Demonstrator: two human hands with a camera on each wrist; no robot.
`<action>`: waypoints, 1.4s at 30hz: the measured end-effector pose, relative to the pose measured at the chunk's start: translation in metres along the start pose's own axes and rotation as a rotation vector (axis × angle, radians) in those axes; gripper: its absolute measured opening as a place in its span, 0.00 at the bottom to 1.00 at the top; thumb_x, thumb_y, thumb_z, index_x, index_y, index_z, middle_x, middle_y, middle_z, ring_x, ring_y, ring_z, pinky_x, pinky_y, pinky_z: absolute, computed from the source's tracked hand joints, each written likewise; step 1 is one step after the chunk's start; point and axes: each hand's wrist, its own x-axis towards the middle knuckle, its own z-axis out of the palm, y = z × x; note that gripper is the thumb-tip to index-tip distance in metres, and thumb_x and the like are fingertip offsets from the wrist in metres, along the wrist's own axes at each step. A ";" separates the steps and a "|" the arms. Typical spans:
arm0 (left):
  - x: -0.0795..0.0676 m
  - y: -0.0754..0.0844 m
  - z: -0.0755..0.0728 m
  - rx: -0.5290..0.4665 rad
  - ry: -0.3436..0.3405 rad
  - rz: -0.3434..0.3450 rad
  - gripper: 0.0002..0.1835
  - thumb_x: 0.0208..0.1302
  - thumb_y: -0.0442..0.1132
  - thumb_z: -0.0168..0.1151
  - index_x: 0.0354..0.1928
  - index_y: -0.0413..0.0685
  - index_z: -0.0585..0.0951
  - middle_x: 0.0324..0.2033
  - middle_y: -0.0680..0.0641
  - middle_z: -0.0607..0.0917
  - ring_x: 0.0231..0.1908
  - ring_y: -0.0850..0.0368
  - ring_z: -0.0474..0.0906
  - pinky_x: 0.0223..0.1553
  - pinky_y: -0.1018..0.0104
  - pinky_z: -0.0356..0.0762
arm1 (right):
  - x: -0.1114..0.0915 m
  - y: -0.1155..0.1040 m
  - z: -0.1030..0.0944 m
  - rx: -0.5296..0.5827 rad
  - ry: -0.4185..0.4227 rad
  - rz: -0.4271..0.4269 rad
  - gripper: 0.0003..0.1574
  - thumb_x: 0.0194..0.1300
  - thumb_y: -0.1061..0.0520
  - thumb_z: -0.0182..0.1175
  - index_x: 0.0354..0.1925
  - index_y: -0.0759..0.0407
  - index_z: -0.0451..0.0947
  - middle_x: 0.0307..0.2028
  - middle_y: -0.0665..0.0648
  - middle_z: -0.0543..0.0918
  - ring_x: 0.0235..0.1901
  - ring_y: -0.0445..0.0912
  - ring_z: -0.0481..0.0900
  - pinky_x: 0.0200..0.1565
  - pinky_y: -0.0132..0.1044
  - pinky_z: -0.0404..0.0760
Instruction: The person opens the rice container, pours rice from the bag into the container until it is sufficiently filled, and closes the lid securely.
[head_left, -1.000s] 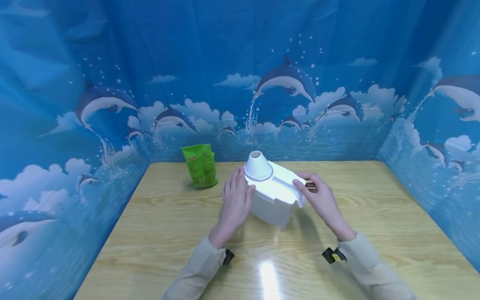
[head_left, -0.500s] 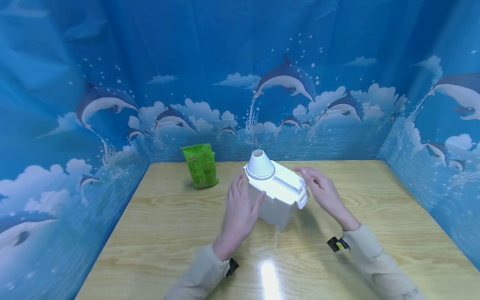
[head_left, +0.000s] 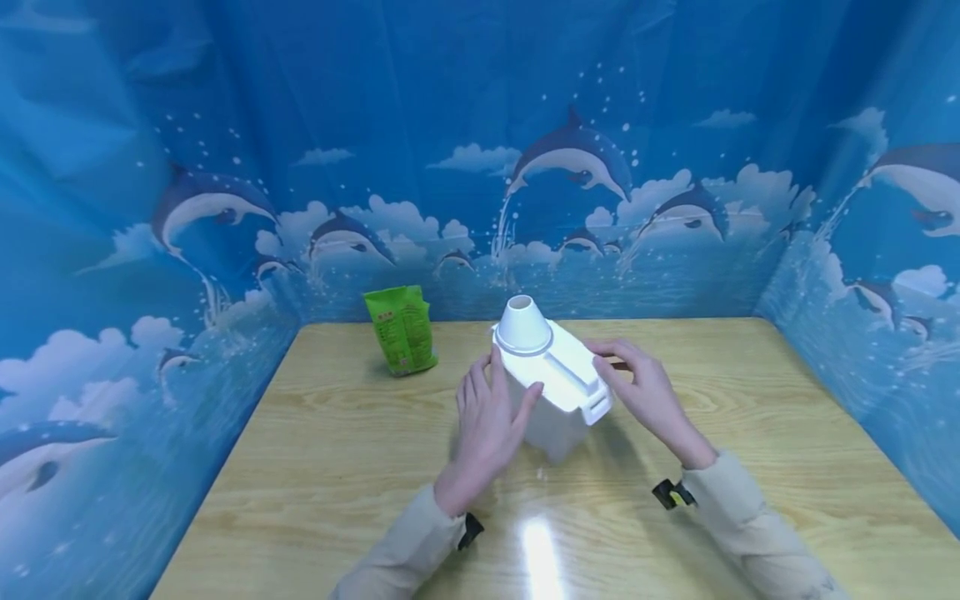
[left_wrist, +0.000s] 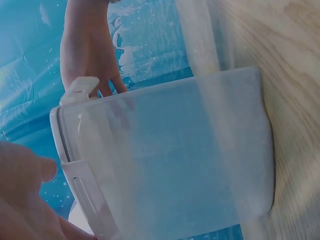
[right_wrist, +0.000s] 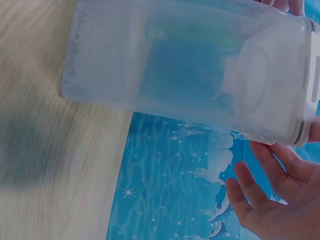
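A translucent plastic storage container (head_left: 555,429) with a white lid (head_left: 558,375) stands on the table, a cone-shaped white spout on top. Its front latch (left_wrist: 90,195) lies along the lid's side; the latch at the right end (left_wrist: 80,90) sticks outward. My left hand (head_left: 487,417) rests against the lid's left edge, fingers fairly straight, thumb spread away. My right hand (head_left: 645,392) is at the lid's far right edge. In the right wrist view its thumb (right_wrist: 315,131) lies on the lid, and fingertips (right_wrist: 260,147) meet the rim from below, pinching it.
A green printed bag (head_left: 403,331) stands upright at the back left of the wooden table (head_left: 322,467). A blue curtain (head_left: 450,167) with dolphins encloses the back and both sides.
My right hand came off the lid's right end, then closed on its far right edge. The container has turned slightly and shifted a little right. My left hand moved right with it.
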 end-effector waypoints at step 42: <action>0.027 -0.031 -0.004 -0.264 -0.133 0.060 0.33 0.78 0.49 0.41 0.79 0.42 0.55 0.76 0.42 0.61 0.77 0.40 0.52 0.77 0.42 0.44 | -0.051 -0.026 0.026 -0.280 0.214 -0.257 0.22 0.63 0.59 0.69 0.55 0.64 0.80 0.47 0.58 0.83 0.48 0.53 0.83 0.43 0.51 0.86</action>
